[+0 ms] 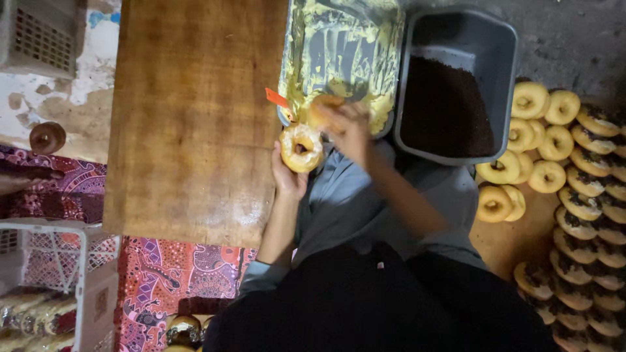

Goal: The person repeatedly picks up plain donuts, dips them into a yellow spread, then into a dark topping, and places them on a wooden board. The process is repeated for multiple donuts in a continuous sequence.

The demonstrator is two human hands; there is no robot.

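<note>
My left hand (289, 177) holds a split ring doughnut (301, 147) with its cut face up and smeared with yellow cream. It is just below the metal tray of yellow cream (385, 39). My right hand (351, 132) is closed on another pale doughnut piece (323, 108) at the tray's near edge, right beside the first one. A small orange tool tip (276, 98) pokes out at the tray's left corner; what holds it is hidden.
A grey tub of dark crumbs (502, 52) stands right of the cream tray. Plain and crumb-topped doughnuts (548, 140) lie in rows on the right. A wooden board (192, 117) fills the left. A white crate (78, 261) with wrapped goods sits at the lower left.
</note>
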